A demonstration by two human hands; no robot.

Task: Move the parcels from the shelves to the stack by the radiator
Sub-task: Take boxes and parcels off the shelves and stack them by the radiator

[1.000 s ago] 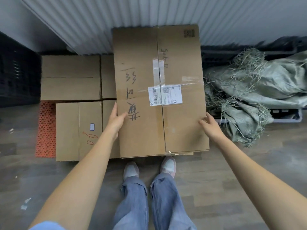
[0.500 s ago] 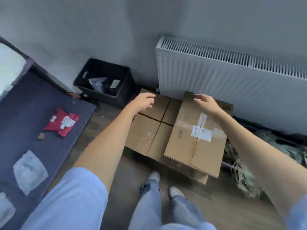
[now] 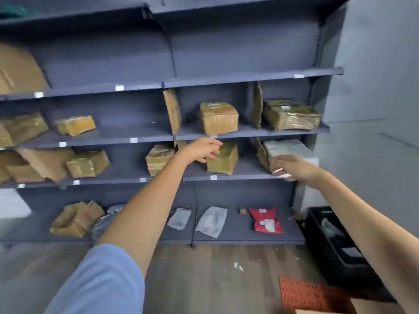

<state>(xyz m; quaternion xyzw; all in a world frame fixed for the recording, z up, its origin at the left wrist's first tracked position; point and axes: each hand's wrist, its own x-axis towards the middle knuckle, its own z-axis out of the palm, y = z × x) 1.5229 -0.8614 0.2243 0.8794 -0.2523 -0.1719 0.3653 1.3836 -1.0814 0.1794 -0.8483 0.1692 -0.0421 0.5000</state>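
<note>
Facing dark shelves (image 3: 249, 176), both hands empty, fingers loose and apart. Left hand (image 3: 200, 149) mid-frame, reaching at a tape-wrapped brown parcel (image 3: 223, 158) on the third shelf, fingertips at its left face; contact unclear from blur. Right hand (image 3: 292, 167) right of centre, just in front of a white-wrapped parcel (image 3: 288, 147) on the same shelf.

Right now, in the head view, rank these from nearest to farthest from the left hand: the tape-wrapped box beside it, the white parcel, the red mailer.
1. Tape-wrapped box, at the left hand, same shelf.
2. White parcel, further right.
3. Red mailer, bottom shelf.
</note>
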